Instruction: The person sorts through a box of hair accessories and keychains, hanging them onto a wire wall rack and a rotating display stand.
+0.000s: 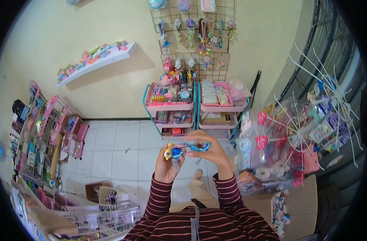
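Observation:
In front of my body I hold a keychain with dangling charms. My left hand (166, 168) is closed around its charm end, where a small yellow-and-white figure (168, 153) and a shiny blue ball charm (177, 152) show at the fingertips. A bit of clear plastic hangs below them. My right hand (212, 152) pinches the light-blue looped cord (200, 147), which runs across from the charms. The fingers partly hide where the cord joins them.
Two pink trolleys (169, 107) with small goods stand against the wall below a wire grid (227, 60) hung with keychains. Stocked shelves (51, 140) line the left. On the right are bagged items beside a white wire rack (300, 134) and an open cardboard box (300, 209).

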